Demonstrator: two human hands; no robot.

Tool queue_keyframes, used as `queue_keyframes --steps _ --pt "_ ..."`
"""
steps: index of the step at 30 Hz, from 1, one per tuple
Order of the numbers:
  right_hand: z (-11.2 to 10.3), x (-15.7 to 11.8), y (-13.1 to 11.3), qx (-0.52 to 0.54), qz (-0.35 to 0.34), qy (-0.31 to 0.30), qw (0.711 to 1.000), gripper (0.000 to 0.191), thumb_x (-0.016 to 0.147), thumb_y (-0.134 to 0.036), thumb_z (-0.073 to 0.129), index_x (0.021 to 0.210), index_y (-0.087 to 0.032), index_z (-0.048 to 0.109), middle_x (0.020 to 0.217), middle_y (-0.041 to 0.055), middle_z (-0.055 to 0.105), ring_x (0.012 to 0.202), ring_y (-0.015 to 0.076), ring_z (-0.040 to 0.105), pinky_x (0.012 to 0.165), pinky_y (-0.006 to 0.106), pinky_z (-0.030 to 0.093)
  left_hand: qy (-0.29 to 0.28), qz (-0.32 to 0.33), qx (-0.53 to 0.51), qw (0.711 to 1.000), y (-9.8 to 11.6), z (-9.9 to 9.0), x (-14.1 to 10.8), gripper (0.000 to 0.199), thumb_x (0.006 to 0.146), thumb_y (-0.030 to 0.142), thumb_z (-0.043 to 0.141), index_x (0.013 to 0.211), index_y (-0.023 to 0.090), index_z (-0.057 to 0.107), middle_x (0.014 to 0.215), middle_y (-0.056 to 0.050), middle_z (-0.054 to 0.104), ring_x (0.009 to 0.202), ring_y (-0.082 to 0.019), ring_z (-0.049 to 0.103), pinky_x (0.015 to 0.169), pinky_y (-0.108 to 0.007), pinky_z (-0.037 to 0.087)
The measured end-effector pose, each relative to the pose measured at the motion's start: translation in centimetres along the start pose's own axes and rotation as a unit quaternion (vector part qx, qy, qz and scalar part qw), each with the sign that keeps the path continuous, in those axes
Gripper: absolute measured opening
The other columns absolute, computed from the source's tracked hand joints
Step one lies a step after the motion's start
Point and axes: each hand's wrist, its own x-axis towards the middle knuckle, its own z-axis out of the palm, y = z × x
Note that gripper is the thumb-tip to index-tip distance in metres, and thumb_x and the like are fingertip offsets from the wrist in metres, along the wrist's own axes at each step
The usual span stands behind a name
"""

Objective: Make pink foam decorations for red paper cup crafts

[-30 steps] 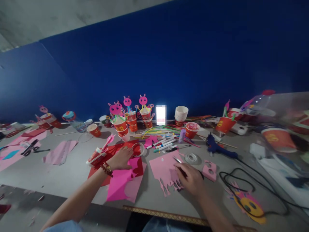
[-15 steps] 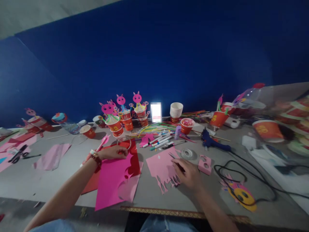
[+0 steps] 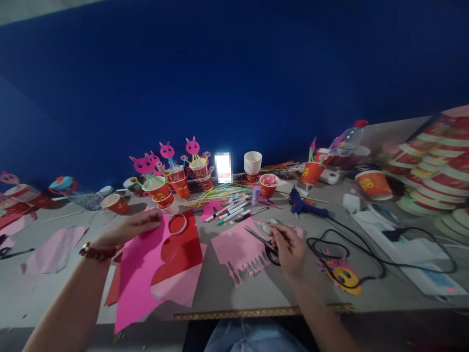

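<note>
At the table's front edge, magenta sheet in left grip, scissors in right grip

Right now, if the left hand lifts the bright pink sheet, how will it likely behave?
The bright pink sheet looks like thin paper, so probably light and floppy beyond the left hand. Its curved cut-outs may make that edge bend or tear easily.
</note>
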Motion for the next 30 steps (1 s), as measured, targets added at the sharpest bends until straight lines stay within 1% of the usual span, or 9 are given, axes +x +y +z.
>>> queue_keyframes --steps 3,5,7,10,12,16,23,26,30 --pt "-0.1 0.3 0.2 0.019 0.006 0.045 0.999 0.020 0.092 -0.036 0.058 0.095 -0.019 0.069 0.076 0.0045 0.069 0.055 0.0152 0.058 0.049 0.025 0.048 -0.045 0.083 0.010 0.996 4.4 3.2 1.4 0.025 0.094 0.038 0.045 0.100 0.019 0.060 0.095 0.000 0.063 0.087 -0.017 0.055 0.078 -0.024 0.046" --pt "-0.3 0.6 0.2 0.013 0.005 0.061 0.998 0.021 0.093 -0.037 0.058 0.097 -0.019 0.068 0.079 0.0054 0.069 0.058 0.0160 0.059 0.051 0.026 0.049 -0.069 0.192 0.074 0.976 7.2 7.2 3.1 0.024 0.098 0.030 0.038 0.099 0.019 0.059 0.098 -0.004 0.063 0.092 -0.019 0.056 0.086 -0.030 0.045" --pt "-0.6 0.9 0.2 -0.018 -0.003 0.055 0.998 0.022 0.093 -0.037 0.058 0.097 -0.019 0.067 0.081 0.0063 0.070 0.064 0.0176 0.062 0.055 0.027 0.051 -0.088 0.232 0.090 0.965 9.2 11.8 4.8 0.021 0.097 0.028 0.039 0.094 0.021 0.059 0.092 -0.002 0.064 0.089 -0.018 0.057 0.094 -0.033 0.043" --pt "-1.4 1.4 -0.1 -0.099 -0.040 -0.009 0.994 0.020 0.093 -0.036 0.056 0.097 -0.019 0.066 0.088 0.0076 0.072 0.074 0.0204 0.066 0.066 0.031 0.054 -0.067 0.257 0.115 0.957 10.1 17.3 6.8 0.019 0.096 0.021 0.040 0.090 0.021 0.058 0.086 -0.002 0.064 0.084 -0.018 0.059 0.107 -0.042 0.034" --pt "-2.0 1.8 -0.2 -0.168 -0.083 -0.069 0.980 0.018 0.094 -0.032 0.053 0.099 -0.020 0.066 0.095 0.0084 0.071 0.082 0.0220 0.067 0.076 0.034 0.054 -0.034 0.259 0.129 0.957 9.6 19.4 7.4 0.019 0.096 0.019 0.039 0.095 0.019 0.058 0.087 -0.004 0.065 0.087 -0.020 0.060 0.111 -0.049 0.029" --pt "-2.9 2.3 0.3 -0.307 -0.158 -0.142 0.928 0.018 0.093 -0.025 0.052 0.105 -0.022 0.064 0.106 0.0103 0.070 0.103 0.0274 0.064 0.091 0.042 0.049 0.010 0.273 0.143 0.951 7.8 20.6 7.3 0.023 0.097 0.018 0.040 0.113 0.020 0.056 0.104 -0.009 0.067 0.103 -0.023 0.061 0.115 -0.057 0.023" --pt "-2.5 3.6 2.0 -0.438 -0.200 -0.221 0.848 0.037 0.086 -0.024 0.059 0.123 -0.017 0.057 0.123 0.0166 0.065 0.113 0.0345 0.058 0.096 0.049 0.048 0.018 0.289 0.157 0.944 6.1 20.5 4.9 0.036 0.097 0.025 0.044 0.131 0.019 0.053 0.134 -0.014 0.056 0.131 -0.029 0.045 0.112 -0.052 0.034" --pt "-2.4 4.0 2.4 -0.446 -0.192 -0.240 0.841 0.037 0.086 -0.023 0.059 0.123 -0.017 0.057 0.122 0.0159 0.066 0.111 0.0335 0.060 0.096 0.048 0.049 -0.006 0.276 0.179 0.944 5.9 20.6 2.9 0.047 0.094 0.043 0.053 0.135 0.022 0.051 0.136 -0.015 0.053 0.126 -0.035 0.046 0.105 -0.055 0.039" --pt "-2.2 3.7 1.3 -0.428 -0.181 -0.207 0.861 0.039 0.088 -0.026 0.058 0.126 -0.018 0.056 0.124 0.0153 0.066 0.111 0.0334 0.062 0.094 0.047 0.051 -0.053 0.259 0.219 0.939 5.2 20.5 1.3 0.060 0.093 0.055 0.051 0.143 0.024 0.044 0.145 -0.016 0.046 0.127 -0.037 0.044 0.104 -0.056 0.038"
